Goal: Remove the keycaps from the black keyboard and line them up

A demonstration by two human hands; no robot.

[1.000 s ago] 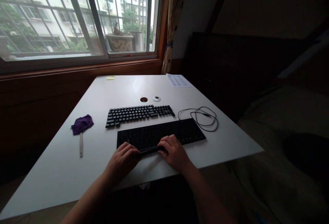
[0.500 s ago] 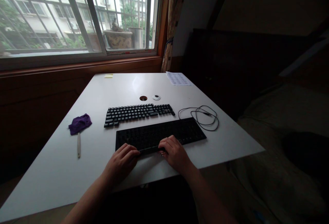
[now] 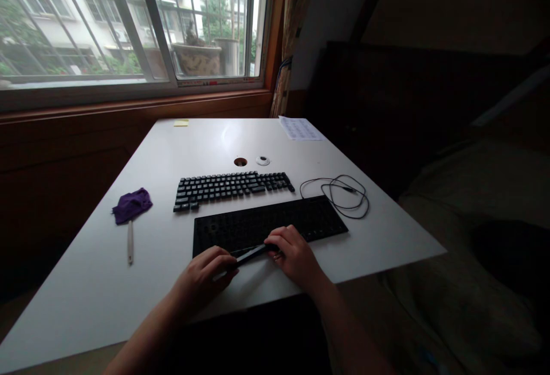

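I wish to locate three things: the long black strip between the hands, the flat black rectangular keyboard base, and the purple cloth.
Long black strip [image 3: 251, 254]: head view, its exposed middle.
Flat black rectangular keyboard base [image 3: 256, 222]: head view, its top surface.
Purple cloth [image 3: 133, 205]: head view, centre of the fabric.

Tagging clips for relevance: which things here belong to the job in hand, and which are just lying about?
Seemingly in the job:
black strip, in left hand and right hand
black keyboard
keycaps in rows
black cable
purple cloth and pale stick, possibly

Probably lying about:
yellow paper
printed sheet
white ring
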